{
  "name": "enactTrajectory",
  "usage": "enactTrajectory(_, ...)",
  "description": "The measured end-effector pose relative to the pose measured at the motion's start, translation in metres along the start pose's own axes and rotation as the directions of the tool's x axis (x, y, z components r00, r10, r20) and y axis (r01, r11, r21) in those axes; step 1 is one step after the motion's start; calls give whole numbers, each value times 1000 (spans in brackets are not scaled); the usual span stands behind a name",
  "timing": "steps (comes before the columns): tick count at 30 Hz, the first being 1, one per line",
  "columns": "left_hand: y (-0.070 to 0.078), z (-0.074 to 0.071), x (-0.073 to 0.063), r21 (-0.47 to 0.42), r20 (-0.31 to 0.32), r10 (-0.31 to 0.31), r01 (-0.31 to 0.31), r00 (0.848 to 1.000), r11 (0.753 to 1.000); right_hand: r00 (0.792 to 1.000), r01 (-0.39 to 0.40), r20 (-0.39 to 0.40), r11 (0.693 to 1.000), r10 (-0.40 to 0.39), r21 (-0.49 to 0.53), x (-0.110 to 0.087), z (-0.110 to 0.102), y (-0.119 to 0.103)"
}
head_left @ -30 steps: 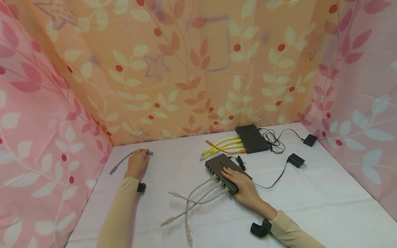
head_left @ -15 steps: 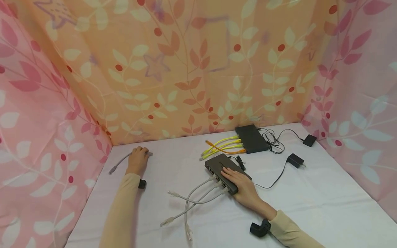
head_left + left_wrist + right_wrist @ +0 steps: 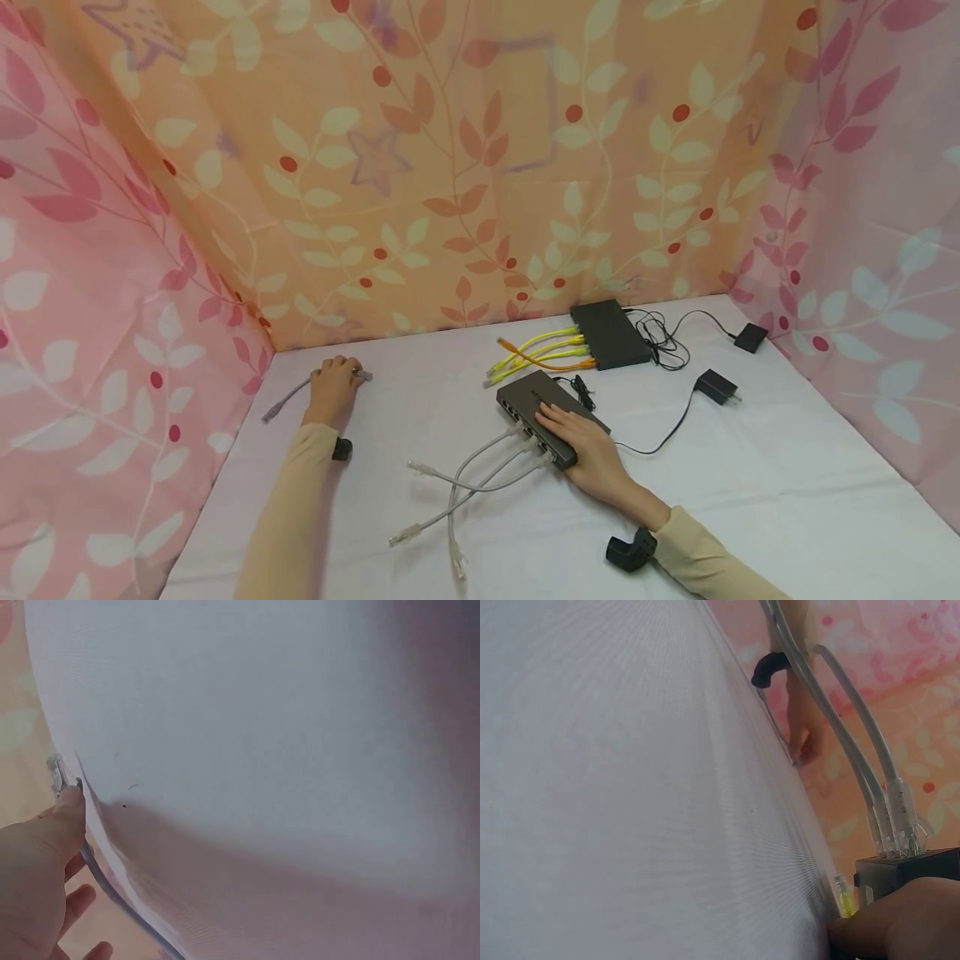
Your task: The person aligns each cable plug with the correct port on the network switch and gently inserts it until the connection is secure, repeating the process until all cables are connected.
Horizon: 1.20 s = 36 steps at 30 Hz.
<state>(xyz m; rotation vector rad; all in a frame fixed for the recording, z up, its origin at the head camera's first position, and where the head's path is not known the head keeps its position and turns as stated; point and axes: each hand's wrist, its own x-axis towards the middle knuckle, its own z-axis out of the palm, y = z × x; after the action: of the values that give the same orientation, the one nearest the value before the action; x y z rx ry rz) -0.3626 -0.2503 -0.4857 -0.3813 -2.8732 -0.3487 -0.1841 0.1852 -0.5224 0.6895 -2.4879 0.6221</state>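
Note:
At the far left of the table my left hand (image 3: 330,393) pinches a grey network cable (image 3: 288,402) close to one plug. The clear plug (image 3: 55,769) sticks out past the thumb tip in the left wrist view, while the other end trails toward the left. My right hand (image 3: 588,454) rests with its fingers flat across the top of a dark grey network switch (image 3: 522,392). Three light grey cables (image 3: 472,461) are plugged into the switch's front, their free ends lying loose on the cloth. The right thumb lies along the switch's side in the right wrist view (image 3: 915,922).
Behind stands a second black switch (image 3: 613,335) with yellow cables (image 3: 542,340) and an orange cable (image 3: 558,368) plugged in. Two power adapters, a near one (image 3: 716,387) and a far one (image 3: 751,337), lie to the right with black cords. Patterned cloth walls (image 3: 450,208) enclose the white table.
My left hand stays at almost the same spot, with the cable's trailing end shifted slightly leftward. My right hand and the switch have not visibly moved.

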Motion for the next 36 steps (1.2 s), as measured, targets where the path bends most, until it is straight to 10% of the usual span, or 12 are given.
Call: enactTrajectory(36,21,-3,-17,-84,41,145,-141,989,986,1000,-1,2,1000,1,14,0,-1,1)
